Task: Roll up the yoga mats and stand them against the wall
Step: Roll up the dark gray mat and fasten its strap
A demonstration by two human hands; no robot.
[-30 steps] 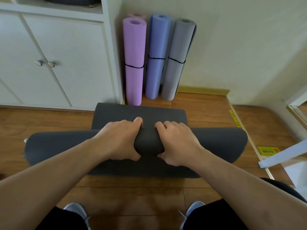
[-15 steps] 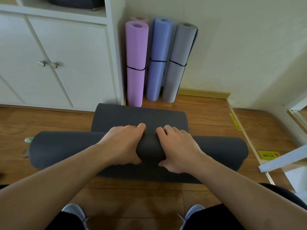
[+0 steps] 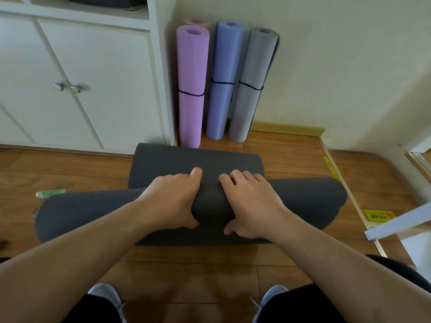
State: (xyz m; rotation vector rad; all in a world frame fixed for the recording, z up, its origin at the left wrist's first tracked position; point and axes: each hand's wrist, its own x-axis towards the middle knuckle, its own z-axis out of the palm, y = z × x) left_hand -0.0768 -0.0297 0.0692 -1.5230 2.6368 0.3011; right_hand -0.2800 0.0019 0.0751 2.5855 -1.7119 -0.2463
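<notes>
A dark grey yoga mat (image 3: 84,213) lies across the wooden floor as a thick roll, with a short flat stretch (image 3: 196,159) still unrolled beyond it. My left hand (image 3: 171,202) and my right hand (image 3: 251,205) sit side by side on the middle of the roll, fingers curled over its top and thumbs tucked under the near side. Against the wall in the corner stand a purple rolled mat (image 3: 191,87), a blue one (image 3: 224,80) and a grey one (image 3: 251,85), each bound with a black band. A pink roll (image 3: 197,21) peeks out behind the purple one.
A white cabinet (image 3: 77,85) with two round knobs stands at the left, close to the flat end of the mat. A green object (image 3: 50,194) lies by the roll's left end. A yellow sticker (image 3: 379,215) and a white frame (image 3: 396,226) are at the right.
The roll has moved a little forward toward the wall and the flat part has grown shorter. Both hands stay on the middle of the roll.
</notes>
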